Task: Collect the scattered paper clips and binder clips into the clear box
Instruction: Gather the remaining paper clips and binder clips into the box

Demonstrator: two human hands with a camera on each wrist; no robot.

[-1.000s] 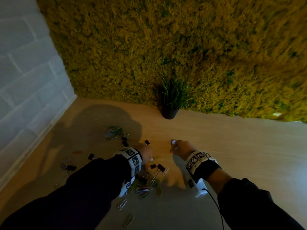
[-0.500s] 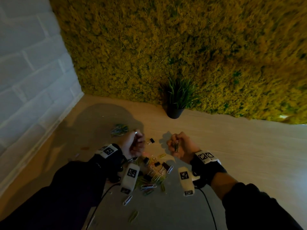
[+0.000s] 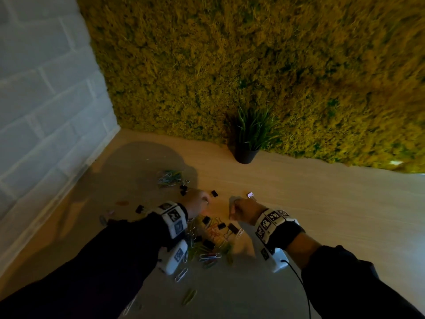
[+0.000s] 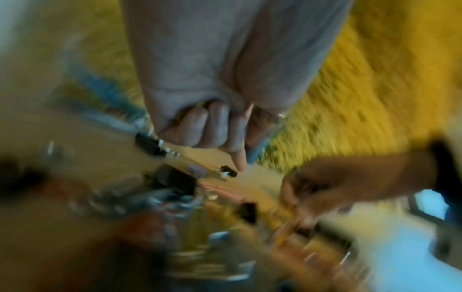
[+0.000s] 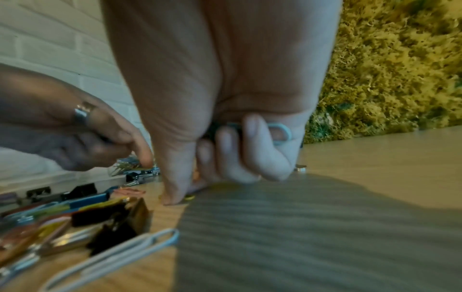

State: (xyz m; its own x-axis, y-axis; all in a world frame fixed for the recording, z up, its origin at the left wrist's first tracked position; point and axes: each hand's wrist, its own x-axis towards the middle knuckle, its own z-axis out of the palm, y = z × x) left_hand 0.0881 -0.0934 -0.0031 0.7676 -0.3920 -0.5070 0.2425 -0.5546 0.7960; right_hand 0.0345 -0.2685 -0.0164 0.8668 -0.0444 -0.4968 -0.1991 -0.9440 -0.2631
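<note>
Both hands have dropped back to the tabletop (image 3: 322,203) since half a second ago, knuckles up.

The right hand (image 3: 247,209) is curled round a pale blue paper clip (image 5: 281,131); the left hand (image 3: 195,201) is clenched, contents unclear. Overfull fists could spill clips. The loose pile (image 3: 213,236) lies between the wrists; the clear box (image 3: 170,178) sits near the left hand.

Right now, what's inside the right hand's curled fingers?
In the right wrist view, the right hand grips a light blue paper clip, its loop showing between the fingers, beside something dark. The palm covers the rest, so the count is unknown.
</note>
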